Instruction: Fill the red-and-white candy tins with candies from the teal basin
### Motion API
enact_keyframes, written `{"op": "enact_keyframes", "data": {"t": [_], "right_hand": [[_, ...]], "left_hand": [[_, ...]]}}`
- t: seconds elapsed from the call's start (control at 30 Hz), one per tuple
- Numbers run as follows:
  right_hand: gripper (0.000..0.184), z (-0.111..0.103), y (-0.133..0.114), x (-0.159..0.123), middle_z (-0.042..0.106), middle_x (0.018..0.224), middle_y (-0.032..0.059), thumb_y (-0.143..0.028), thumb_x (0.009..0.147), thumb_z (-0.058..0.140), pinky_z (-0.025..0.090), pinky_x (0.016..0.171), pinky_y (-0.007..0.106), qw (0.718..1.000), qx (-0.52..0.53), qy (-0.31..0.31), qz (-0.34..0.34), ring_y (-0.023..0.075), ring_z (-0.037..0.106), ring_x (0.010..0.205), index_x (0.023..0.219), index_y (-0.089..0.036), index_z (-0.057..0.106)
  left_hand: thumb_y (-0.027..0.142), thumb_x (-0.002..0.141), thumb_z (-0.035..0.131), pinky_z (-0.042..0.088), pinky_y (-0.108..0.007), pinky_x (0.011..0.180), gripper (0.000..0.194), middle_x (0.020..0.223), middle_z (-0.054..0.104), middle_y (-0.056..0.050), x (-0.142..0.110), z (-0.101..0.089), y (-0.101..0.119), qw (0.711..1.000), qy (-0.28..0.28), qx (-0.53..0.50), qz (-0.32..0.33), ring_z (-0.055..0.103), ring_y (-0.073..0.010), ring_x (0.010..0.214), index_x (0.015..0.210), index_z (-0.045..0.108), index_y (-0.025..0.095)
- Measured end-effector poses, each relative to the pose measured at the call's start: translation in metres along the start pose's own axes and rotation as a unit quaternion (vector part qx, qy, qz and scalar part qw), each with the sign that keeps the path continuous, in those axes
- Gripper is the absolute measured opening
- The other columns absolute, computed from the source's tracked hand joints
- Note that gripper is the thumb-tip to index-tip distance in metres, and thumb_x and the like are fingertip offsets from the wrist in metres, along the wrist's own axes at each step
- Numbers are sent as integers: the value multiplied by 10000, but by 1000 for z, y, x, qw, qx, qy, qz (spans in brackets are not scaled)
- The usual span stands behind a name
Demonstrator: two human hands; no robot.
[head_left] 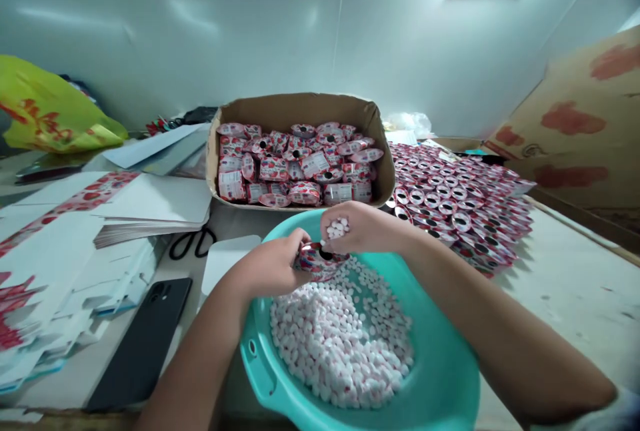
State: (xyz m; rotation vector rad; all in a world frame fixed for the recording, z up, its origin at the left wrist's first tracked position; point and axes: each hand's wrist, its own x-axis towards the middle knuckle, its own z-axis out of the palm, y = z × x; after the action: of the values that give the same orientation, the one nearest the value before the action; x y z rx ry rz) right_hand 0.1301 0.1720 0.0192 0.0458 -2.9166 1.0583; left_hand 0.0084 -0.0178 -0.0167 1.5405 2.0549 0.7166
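Small printed container (320, 263) in left hand's grip (286, 259), opening up

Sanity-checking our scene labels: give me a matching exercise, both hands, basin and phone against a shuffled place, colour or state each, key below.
1. Left hand
2. Right hand
3. Basin
4. Phone

A. Lying left of the basin
B. Holding white pellets
C. Gripping a printed packet with a dark round opening
D. Teal, with a heap of white pellets inside

Pairs: 1-C, 2-B, 3-D, 4-A
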Motion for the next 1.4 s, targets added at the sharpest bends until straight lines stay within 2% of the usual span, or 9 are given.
{"op": "enact_keyframes", "data": {"t": [0.13, 0.3, 0.4, 0.53, 0.6, 0.7, 0.93, 1.17, 1.4], "right_hand": [[102, 3, -1, 2, 659, 768, -5, -270, 741, 676, 443, 614, 223, 999, 35, 12, 11, 135, 585, 698, 795, -184, 677], [100, 7, -4, 4, 611, 685, -16, -257, 713, 687, 416, 540, 215, 997, 70, 9, 34, 127, 536, 627, 763, -181, 645], [89, 12, -5, 6, 595, 679, -11, -249, 723, 669, 398, 528, 215, 996, 75, 5, 36, 126, 515, 625, 754, -177, 628], [92, 20, 2, 8, 587, 713, -1, -243, 731, 657, 391, 545, 217, 997, 73, 16, 23, 129, 499, 655, 768, -168, 619], [85, 23, 6, 9, 566, 688, -5, -245, 747, 642, 383, 538, 218, 996, 80, 10, 25, 122, 480, 633, 758, -168, 608], [85, 25, 10, 10, 558, 682, -5, -254, 777, 621, 378, 542, 221, 997, 78, 5, 21, 120, 463, 627, 758, -172, 608], [151, 27, 7, 12, 526, 661, -4, -301, 800, 620, 359, 545, 229, 998, 58, 9, 21, 127, 447, 633, 720, -176, 587], [176, 21, 7, 11, 576, 687, 4, -355, 777, 677, 393, 546, 229, 996, 79, 35, 21, 136, 482, 629, 765, -189, 620], [228, 22, 1, 12, 646, 769, 31, -421, 799, 670, 444, 612, 253, 992, 48, 120, 9, 171, 558, 715, 776, -194, 657]], "left_hand": [[429, 738, 673, 378, -263, 612, 358, 913, 698, -4, -1, -2, 2, 1000, 8, 10, -3, 642, -221, 796, 1004, 512, 253], [452, 684, 715, 334, -250, 547, 416, 848, 672, 13, 0, -2, 0, 1000, 15, 11, -11, 629, -200, 734, 951, 469, 250], [462, 641, 744, 350, -252, 554, 508, 899, 696, -19, 0, -2, -2, 999, 8, 27, -21, 653, -229, 777, 1026, 493, 246], [455, 616, 772, 424, -261, 633, 704, 1102, 719, -60, 3, -2, -8, 1000, 1, 25, 2, 684, -274, 955, 1236, 509, 248], [457, 639, 765, 437, -262, 648, 622, 1113, 725, -54, 5, -1, -9, 999, -12, 28, 15, 687, -273, 973, 1195, 581, 248], [463, 672, 759, 429, -256, 630, 397, 981, 749, -35, 8, -2, -9, 998, -53, 30, 23, 694, -252, 905, 985, 691, 229], [561, 611, 817, 396, -255, 592, 471, 900, 734, -21, 10, -2, -6, 999, -44, 15, 15, 671, -218, 808, 929, 727, 225], [624, 634, 781, 423, -274, 618, 500, 931, 741, -54, 9, -2, -7, 999, -1, 26, 29, 691, -272, 890, 934, 738, 227], [531, 626, 818, 514, -329, 771, 499, 997, 756, -34, 10, 3, -11, 1000, -3, -1, 18, 690, -257, 907, 1039, 730, 264]]}}
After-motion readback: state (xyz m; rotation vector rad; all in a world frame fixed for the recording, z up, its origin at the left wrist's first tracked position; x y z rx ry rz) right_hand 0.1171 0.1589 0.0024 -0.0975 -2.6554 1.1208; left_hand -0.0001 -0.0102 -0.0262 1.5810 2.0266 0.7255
